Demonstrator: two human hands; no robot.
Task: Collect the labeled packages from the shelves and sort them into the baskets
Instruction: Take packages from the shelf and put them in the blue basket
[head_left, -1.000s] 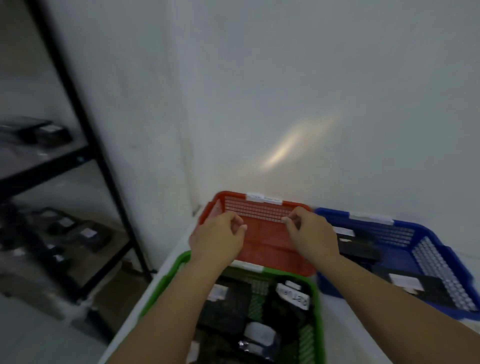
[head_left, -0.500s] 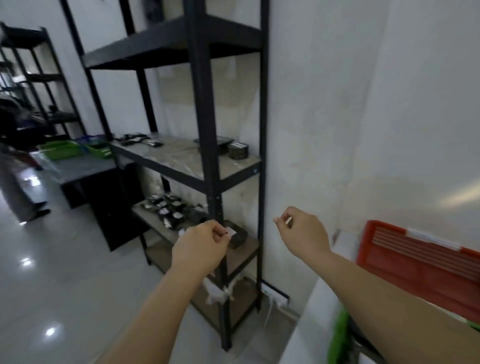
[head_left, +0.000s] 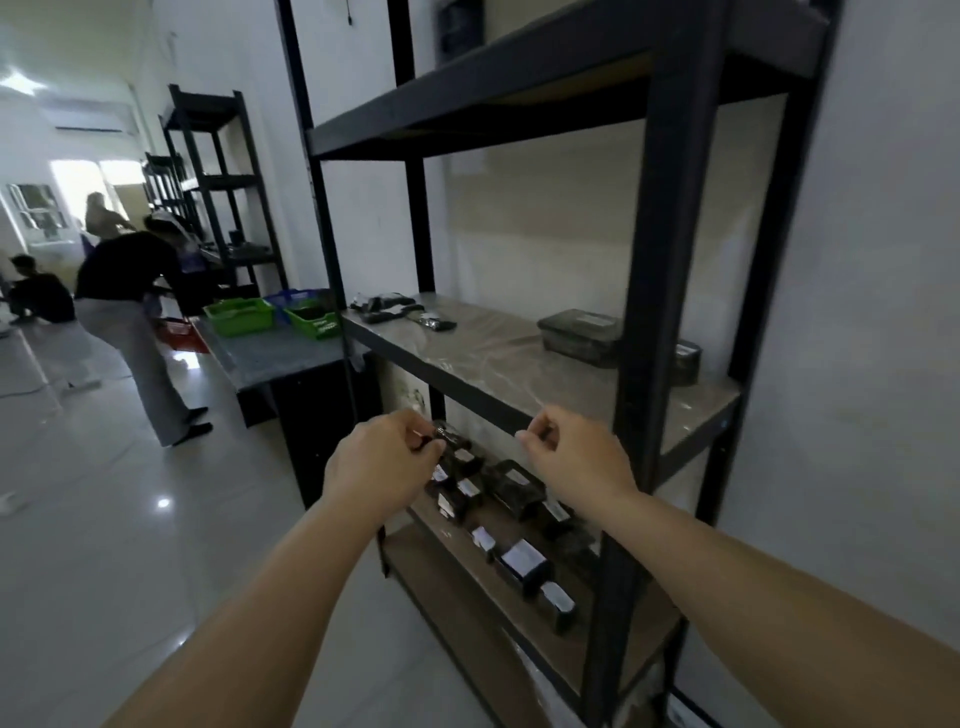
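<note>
Reaching toward the black shelf (head_left: 493, 410), left hand (head_left: 379, 465) and right hand (head_left: 576, 457) seem clenched, fingers curled, apparently empty.

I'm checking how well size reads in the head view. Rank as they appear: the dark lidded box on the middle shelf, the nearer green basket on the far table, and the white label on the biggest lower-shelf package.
1. dark lidded box
2. green basket, close to it and farther away, so unsure
3. white label

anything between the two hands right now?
Head view: between left hand and right hand show the middle shelf's black front edge and, below it, small dark white-labelled packages.
</note>
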